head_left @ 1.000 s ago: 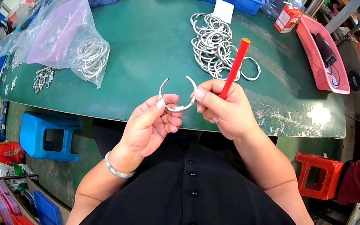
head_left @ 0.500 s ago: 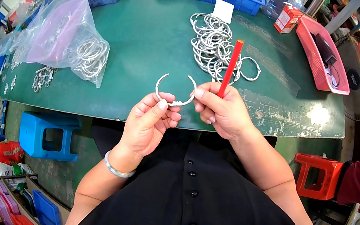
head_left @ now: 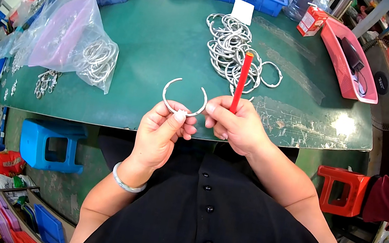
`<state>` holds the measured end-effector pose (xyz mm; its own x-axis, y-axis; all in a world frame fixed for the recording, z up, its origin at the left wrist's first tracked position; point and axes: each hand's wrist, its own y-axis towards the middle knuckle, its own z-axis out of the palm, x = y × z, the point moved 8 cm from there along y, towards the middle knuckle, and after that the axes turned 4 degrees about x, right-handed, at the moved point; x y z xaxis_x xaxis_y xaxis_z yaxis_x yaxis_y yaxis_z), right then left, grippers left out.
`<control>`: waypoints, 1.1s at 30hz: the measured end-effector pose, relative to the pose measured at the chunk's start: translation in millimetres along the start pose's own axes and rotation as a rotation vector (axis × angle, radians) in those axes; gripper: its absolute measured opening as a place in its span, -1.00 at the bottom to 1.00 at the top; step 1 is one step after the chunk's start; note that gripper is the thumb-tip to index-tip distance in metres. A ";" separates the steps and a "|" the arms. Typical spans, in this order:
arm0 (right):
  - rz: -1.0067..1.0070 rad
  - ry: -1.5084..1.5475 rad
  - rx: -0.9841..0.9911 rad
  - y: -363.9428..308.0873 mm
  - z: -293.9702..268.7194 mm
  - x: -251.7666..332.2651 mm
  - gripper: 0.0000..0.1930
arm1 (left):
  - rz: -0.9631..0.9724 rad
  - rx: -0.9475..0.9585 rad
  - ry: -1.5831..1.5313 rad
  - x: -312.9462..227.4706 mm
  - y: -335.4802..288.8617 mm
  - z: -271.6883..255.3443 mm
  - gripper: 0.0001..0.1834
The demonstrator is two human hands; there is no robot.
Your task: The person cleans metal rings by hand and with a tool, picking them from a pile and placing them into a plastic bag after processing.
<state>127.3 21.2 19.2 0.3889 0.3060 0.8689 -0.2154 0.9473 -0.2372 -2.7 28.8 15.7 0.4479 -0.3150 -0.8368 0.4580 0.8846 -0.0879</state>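
Observation:
Between thumb and fingers, my left hand (head_left: 165,129) pinches the lower part of a silver open bangle (head_left: 166,91), whose gap faces away from me. My right hand (head_left: 235,124) is closed round a red pencil-like stick (head_left: 242,81) with an orange-yellow end, which points up and away. The right thumb and fingertips are close beside the bangle's right side; whether they touch it I cannot tell. Beyond my hands a heap of silver bangles (head_left: 227,47) lies on the green table (head_left: 168,29), and one round bangle (head_left: 280,77) sticks out at its right.
At the left lies a clear plastic bag (head_left: 72,34) with rings inside. Blue bins (head_left: 245,0) of metal pieces stand at the back. A pink basket (head_left: 341,58) and a red-white carton (head_left: 312,21) are at the right. Blue (head_left: 29,142) and red (head_left: 357,192) stools stand below the table edge.
The bangle has turned a little in my left hand and shifted slightly left. My right hand has moved slightly left and nearer, and the red stick stands more upright.

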 end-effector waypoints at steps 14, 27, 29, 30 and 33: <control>-0.508 -0.270 0.195 -22.4 7.3 51.4 -0.45 | -0.020 0.048 0.018 -0.6 -2.5 1.6 -0.93; -0.599 -0.625 0.097 -21.1 13.9 57.4 -0.84 | -0.028 0.119 0.067 -2.9 -4.4 6.6 -0.90; -0.616 -0.669 0.106 -21.7 16.1 57.8 -0.84 | -0.029 0.114 0.069 -3.1 -4.7 6.4 -0.90; -0.597 -0.687 0.116 -21.9 17.3 58.5 -0.85 | -0.030 0.111 0.070 -3.4 -4.8 6.4 -0.90; -0.584 -0.703 0.128 -21.5 18.7 58.1 -0.86 | -0.030 0.107 0.084 -4.0 -4.6 7.3 -0.95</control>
<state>137.8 16.8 82.8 -0.1570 -0.3847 0.9096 -0.2701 0.9026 0.3351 -1.0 23.5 23.4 0.3692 -0.3071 -0.8772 0.5518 0.8319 -0.0590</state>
